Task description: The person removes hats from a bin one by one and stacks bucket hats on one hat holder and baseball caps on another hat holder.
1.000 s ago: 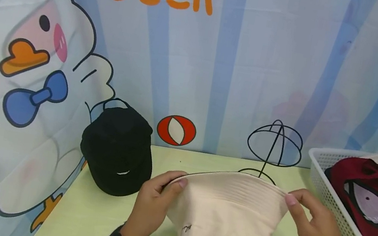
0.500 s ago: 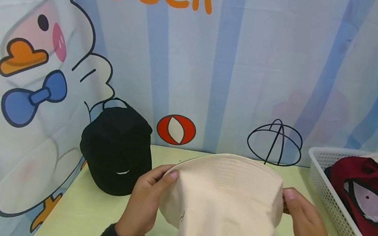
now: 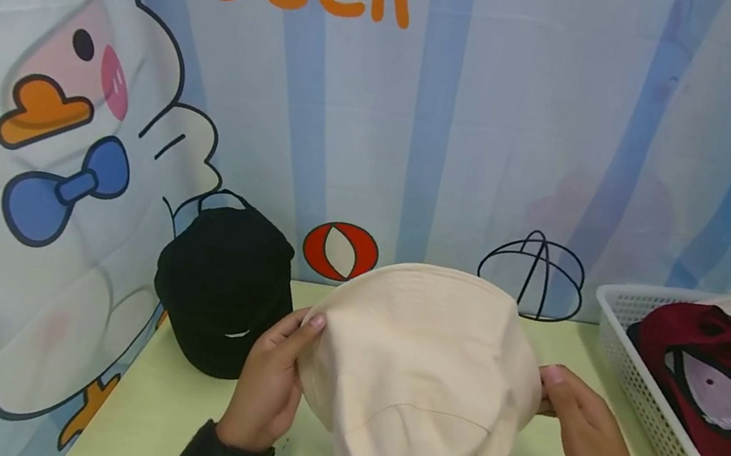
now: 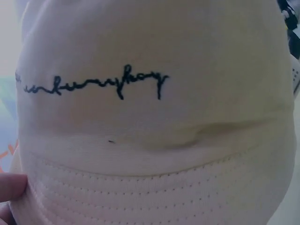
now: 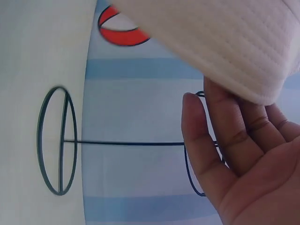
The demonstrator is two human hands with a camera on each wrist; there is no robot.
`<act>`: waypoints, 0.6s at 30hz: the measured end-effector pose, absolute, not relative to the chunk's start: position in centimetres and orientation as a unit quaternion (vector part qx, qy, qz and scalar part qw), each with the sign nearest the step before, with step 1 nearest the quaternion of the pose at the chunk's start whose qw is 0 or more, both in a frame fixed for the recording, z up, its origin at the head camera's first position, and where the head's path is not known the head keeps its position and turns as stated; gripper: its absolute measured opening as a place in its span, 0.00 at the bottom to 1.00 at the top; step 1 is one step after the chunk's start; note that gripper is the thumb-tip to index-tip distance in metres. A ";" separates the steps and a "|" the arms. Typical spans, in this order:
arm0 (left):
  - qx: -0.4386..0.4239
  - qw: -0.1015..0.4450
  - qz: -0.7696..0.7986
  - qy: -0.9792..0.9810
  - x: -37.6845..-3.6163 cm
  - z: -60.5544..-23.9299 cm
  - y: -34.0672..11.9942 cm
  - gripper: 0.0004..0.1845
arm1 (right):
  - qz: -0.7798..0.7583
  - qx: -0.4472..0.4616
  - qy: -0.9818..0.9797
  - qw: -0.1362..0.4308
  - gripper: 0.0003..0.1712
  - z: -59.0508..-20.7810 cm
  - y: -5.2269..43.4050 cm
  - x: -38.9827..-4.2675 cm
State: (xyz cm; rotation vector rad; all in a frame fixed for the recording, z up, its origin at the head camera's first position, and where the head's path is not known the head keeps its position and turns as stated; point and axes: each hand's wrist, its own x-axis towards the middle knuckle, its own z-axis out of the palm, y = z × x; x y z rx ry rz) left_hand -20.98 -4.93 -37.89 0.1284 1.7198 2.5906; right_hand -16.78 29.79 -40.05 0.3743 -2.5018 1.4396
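A cream bucket hat (image 3: 426,385) is held up over the table between both hands, its crown toward the head camera. My left hand (image 3: 272,383) pinches the brim's left edge, thumb on the near side. At the right edge my right hand (image 3: 585,438) grips the brim; in the right wrist view its fingers (image 5: 227,124) reach behind the stitched brim. Dark cursive embroidery (image 4: 93,84) crosses the hat in the left wrist view. Behind the hat stands a black wire hat stand (image 3: 533,274), its base hidden in the head view but visible as a ring (image 5: 58,140) in the right wrist view.
A black cap (image 3: 223,284) sits raised at the left, close to my left hand; its support is mostly hidden. At right, a white perforated basket (image 3: 645,432) holds a dark red cap (image 3: 669,339) and other hats. A printed duck curtain (image 3: 371,115) hangs behind the pale-green table.
The bucket hat has risen and tipped, showing more of its crown and covering the stand's lower part. Both hands have shifted slightly left with it.
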 end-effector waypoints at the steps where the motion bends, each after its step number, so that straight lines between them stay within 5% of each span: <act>1: 0.042 0.019 0.837 0.545 -21.0 -37.9 -5.0 0.23 | 0.490 0.125 -0.855 0.115 0.23 -40.1 29.7 -16.8; 18: 0.055 0.062 0.904 0.419 -21.9 -38.2 -5.9 0.26 | 0.519 0.134 -0.838 0.101 0.16 -40.4 29.4 -17.2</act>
